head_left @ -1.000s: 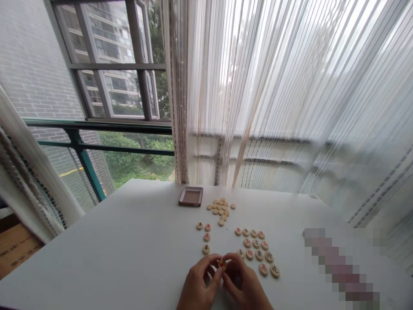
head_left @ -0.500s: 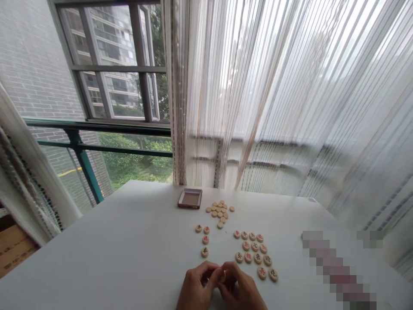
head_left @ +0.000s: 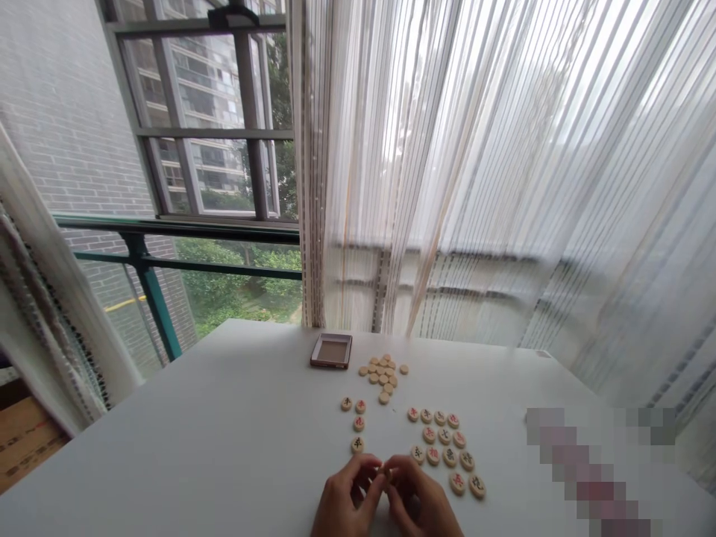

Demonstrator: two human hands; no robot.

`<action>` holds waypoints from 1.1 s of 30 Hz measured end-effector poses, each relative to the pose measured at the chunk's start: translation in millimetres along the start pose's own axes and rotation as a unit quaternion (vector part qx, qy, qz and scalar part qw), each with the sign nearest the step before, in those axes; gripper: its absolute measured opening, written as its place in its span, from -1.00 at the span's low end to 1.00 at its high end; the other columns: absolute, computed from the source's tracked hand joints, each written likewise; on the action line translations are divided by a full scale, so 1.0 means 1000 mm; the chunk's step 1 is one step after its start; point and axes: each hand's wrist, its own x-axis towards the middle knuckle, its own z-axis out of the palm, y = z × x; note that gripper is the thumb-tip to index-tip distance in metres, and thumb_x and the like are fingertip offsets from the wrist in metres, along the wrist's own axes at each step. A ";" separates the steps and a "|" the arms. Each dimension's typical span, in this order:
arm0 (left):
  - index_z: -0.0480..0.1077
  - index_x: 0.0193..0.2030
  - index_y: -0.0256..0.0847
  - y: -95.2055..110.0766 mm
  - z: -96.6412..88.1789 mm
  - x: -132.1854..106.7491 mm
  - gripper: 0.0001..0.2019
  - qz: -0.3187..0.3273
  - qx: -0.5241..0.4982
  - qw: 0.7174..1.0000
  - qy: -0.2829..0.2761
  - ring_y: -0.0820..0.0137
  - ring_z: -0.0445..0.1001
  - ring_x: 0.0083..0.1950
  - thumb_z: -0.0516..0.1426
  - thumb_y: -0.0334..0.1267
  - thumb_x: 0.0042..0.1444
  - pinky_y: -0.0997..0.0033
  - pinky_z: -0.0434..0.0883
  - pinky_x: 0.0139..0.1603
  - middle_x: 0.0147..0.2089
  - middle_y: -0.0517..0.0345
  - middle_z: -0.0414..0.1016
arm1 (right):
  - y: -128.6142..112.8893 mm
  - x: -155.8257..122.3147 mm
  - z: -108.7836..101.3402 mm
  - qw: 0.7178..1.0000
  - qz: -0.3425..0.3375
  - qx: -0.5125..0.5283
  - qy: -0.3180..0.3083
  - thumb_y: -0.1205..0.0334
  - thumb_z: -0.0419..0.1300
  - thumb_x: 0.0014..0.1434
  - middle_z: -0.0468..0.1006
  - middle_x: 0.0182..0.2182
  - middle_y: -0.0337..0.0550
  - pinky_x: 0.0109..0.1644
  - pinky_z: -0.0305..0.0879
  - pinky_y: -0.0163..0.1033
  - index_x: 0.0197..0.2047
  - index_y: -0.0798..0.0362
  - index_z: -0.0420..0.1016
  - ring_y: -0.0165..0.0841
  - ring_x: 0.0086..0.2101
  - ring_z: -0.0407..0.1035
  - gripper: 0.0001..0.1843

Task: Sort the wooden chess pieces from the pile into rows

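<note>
My left hand (head_left: 350, 496) and my right hand (head_left: 417, 496) meet at the table's near edge, fingertips pinched together around a small wooden xiangqi piece (head_left: 385, 473). Fingers cover most of that piece, so its marking is hidden. Just beyond my left hand stands a short column of pieces, the nearest a black-marked piece (head_left: 357, 444). To the right of my right hand lie several face-up pieces in rows, among them a red-marked piece (head_left: 457, 483) and a black-marked piece (head_left: 477, 487).
Farther back is a heap of blank-looking pieces (head_left: 383, 370). A shallow open box (head_left: 332, 351) sits near the far edge of the white table (head_left: 224, 432). A blurred-out strip (head_left: 593, 477) covers the right side. Sheer curtains (head_left: 447, 186) hang behind the table.
The view has tilted slightly, shifting everything a little lower. My fingertips have shifted around the piece, both hands still together on it. The pieces on the table keep their places.
</note>
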 end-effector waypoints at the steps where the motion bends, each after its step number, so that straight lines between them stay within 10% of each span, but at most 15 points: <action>1: 0.50 -0.21 -0.21 0.000 0.000 0.000 -0.64 0.001 0.001 1.000 -0.001 0.40 0.52 -0.42 0.10 0.07 0.20 0.54 0.45 -0.32 -0.36 0.05 0.62 | -0.001 0.000 0.000 1.000 0.008 0.005 0.001 -0.07 0.05 0.29 0.52 -0.46 -0.18 -0.44 0.26 -0.36 -0.14 0.02 0.35 -0.42 -0.52 0.35 -0.67; 14: 0.47 -0.03 -0.11 0.005 -0.006 -0.008 -0.76 0.042 0.048 0.995 -0.074 0.41 0.56 -0.30 0.14 -0.34 0.15 0.52 0.45 -0.26 -0.15 0.12 0.61 | -0.015 0.002 -0.012 0.994 0.105 0.027 0.003 -0.13 0.14 0.24 0.43 -0.51 -0.25 -0.44 0.22 -0.35 -0.34 0.04 0.35 -0.40 -0.50 0.32 -0.62; 33: 0.47 -0.04 -0.11 0.021 -0.008 -0.008 -0.80 0.009 0.020 0.999 -0.039 0.38 0.54 -0.28 0.12 -0.17 0.25 0.49 0.46 -0.26 -0.18 0.11 0.59 | -0.028 -0.002 -0.016 0.994 0.062 0.083 -0.026 0.15 0.03 0.33 0.56 -0.32 -0.13 -0.25 0.39 -0.25 -0.07 0.01 0.35 -0.32 -0.36 0.46 -0.82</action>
